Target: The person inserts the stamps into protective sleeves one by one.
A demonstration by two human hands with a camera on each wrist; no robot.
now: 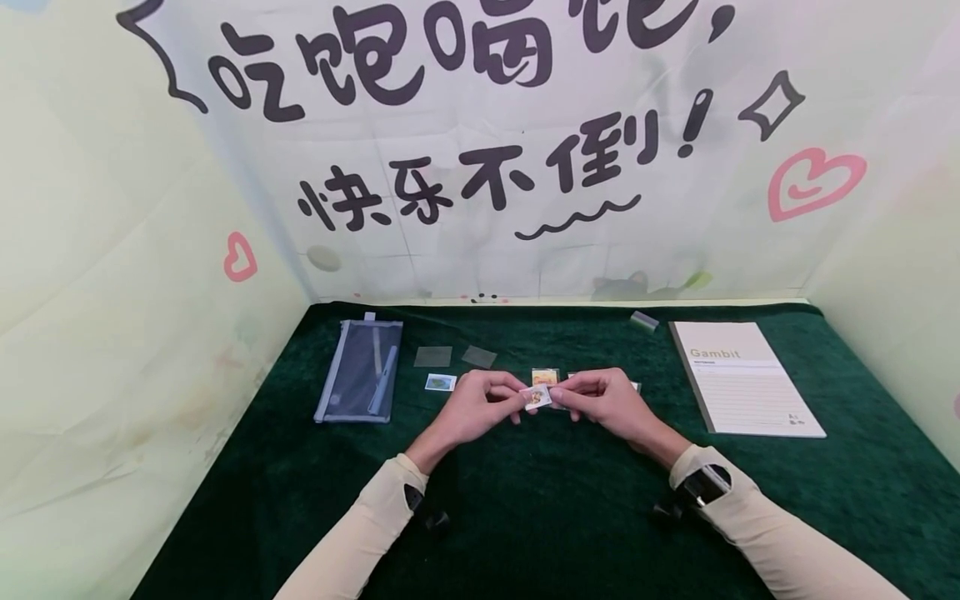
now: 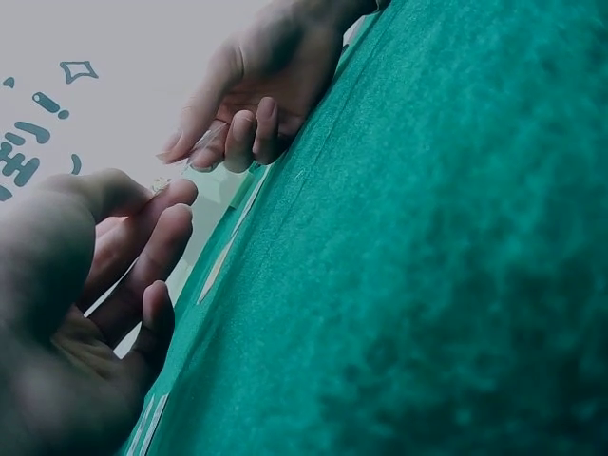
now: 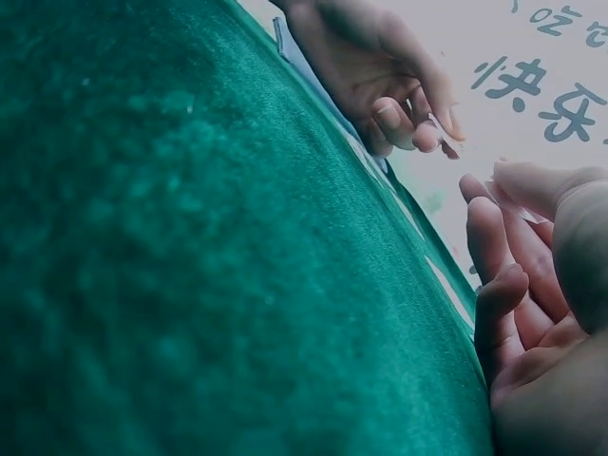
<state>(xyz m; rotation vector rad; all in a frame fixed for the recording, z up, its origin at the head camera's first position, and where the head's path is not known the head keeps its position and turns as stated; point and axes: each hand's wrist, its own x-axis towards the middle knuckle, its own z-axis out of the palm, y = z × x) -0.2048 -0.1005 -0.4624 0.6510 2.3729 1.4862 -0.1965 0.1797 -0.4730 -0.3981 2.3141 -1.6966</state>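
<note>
My left hand (image 1: 480, 404) pinches the card (image 1: 537, 397) by its left edge, between thumb and finger; the other fingers lie loosely below. The card sits between my two grips, raised off the cloth (image 1: 510, 517), its printed side showing to the head camera. My right hand (image 1: 607, 402) faces it from the right, thumb and finger pinching a clear film (image 2: 202, 144). I cannot tell whether card and film touch.

Just beyond the card an orange card (image 1: 545, 377) lies on the cloth, partly hidden by my fingers. Just left of my left hand is a blue card (image 1: 440, 382); beyond that hand lie two clear sheets (image 1: 432, 357), well apart from my grips. Farther left is a pouch (image 1: 352, 379) with a blue pen (image 1: 383, 381) in or on it. Well right of my right hand lies a notebook (image 1: 750, 383), and beyond that hand, near the wall (image 1: 450, 267), a small grey piece (image 1: 644, 321).
</note>
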